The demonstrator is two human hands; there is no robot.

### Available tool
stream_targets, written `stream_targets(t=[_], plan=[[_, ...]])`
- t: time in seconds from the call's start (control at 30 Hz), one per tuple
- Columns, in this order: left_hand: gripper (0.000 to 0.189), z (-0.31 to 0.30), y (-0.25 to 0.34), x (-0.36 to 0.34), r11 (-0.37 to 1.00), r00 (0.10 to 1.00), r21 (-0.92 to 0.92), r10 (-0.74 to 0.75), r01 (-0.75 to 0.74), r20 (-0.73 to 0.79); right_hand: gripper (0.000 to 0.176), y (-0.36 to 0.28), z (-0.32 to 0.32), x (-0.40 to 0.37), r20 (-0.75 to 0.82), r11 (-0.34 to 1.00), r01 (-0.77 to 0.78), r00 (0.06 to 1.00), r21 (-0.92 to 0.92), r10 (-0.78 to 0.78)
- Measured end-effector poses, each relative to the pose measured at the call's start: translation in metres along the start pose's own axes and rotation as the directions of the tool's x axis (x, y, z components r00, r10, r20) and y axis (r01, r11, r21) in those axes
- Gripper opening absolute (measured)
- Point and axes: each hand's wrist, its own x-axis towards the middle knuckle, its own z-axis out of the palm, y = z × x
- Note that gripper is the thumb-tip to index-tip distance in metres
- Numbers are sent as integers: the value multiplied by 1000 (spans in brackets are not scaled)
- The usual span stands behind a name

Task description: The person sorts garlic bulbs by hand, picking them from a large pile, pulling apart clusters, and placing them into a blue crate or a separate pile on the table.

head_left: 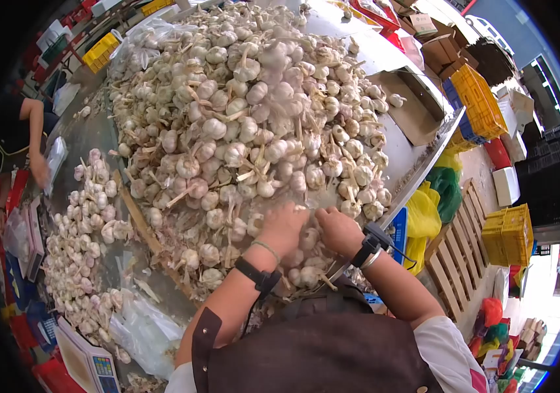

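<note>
A large heap of garlic bulbs (247,131), many with dry stems, covers the metal table in front of me. My left hand (282,228) is at the near side of the heap, its fingers curled inward with a small whitish bit at the fingertips. Close beside it on the right, my right hand (339,232) is closed, knuckles up. What lies inside either hand is hidden. Loose garlic bulbs (308,238) lie between and below the hands. Both wrists wear dark bands.
A wooden strip (137,213) divides the heap from a smaller pile of cleaner garlic (83,242) on the left. Plastic bags (145,334) and a scale (86,357) stand near it. Another person's arm (34,131) is at far left. Yellow crates (508,234) and a pallet (457,249) are at right.
</note>
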Motion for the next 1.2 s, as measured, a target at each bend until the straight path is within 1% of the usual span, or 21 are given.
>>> stream_targets(t=[0.1,0.17,0.23,0.27,0.3,0.33,0.37,0.43,0.47,0.5,0.53,0.57,0.6,0.63,0.7,0.83,0.9,0.93,1.1,1.17,1.2], plan=[[37,14,-2,18,997,991,75,-11,1,132,36,4,-14,-1,93,999,-43,995,-21,44],[40,19,-11,17,996,997,65,59,-61,40,48,35,-5,-3,-9,974,-99,995,206,103],[35,3,-12,11,982,998,-176,56,-61,-36,52,60,-13,-7,-14,953,-80,996,293,88],[35,1,-14,6,982,998,-180,54,-59,-33,50,70,-15,-10,17,707,-40,999,706,40],[29,2,-16,-3,867,980,-497,-60,-42,-187,48,74,-14,-10,22,291,-17,1000,957,-13],[24,-2,-19,-10,654,931,-752,-220,-80,-290,48,74,-14,-7,29,287,-23,1000,958,-14],[24,-8,-27,-15,654,932,-753,-224,-74,-286,45,72,-16,0,31,55,-28,999,998,-38],[20,-27,-44,-26,14,901,-999,-433,40,29,41,67,-22,18,18,-402,-51,996,914,-86],[20,-32,-49,-27,-331,870,-942,-444,65,216,41,75,-9,39,25,-177,-30,999,984,-25],[20,-32,-51,-22,-327,867,-943,-450,64,215,41,67,-11,52,26,-180,-31,999,983,-31],[22,-31,-54,-13,282,829,-955,-553,91,-84,40,53,-12,67,-76,471,43,996,881,51],[26,-30,-55,-4,779,802,-608,-458,155,-382,40,37,-10,78,-207,918,33,977,394,54],[30,-36,-53,3,923,857,-363,-289,131,-427,40,22,-7,86,-206,917,34,977,397,53],[30,-37,-50,11,922,857,-363,-291,133,-425,39,8,-4,93,-247,969,-20,965,246,83],[35,-34,-42,27,948,934,87,-284,308,-216,38,-7,5,103,-286,992,-88,952,88,110],[36,-15,-40,49,896,934,266,-350,355,-68,26,1,24,114,-343,996,-85,936,-6,78],[34,-21,-42,52,922,941,187,-331,338,-70,31,8,13,110,-299,998,-62,952,30,68],[35,-24,-43,50,936,944,126,-324,329,-56,49,9,4,103,-207,987,-94,971,133,121],[41,-30,-46,34,960,959,11,-281,281,-18,56,18,-9,54,-182,938,-98,969,332,166],[44,-28,-43,34,963,963,33,-267,269,-43,49,23,-8,38,-14,702,-160,972,694,235],[46,-26,-41,36,959,960,38,-281,281,-11,49,25,-8,29,-24,704,-153,972,694,234]])
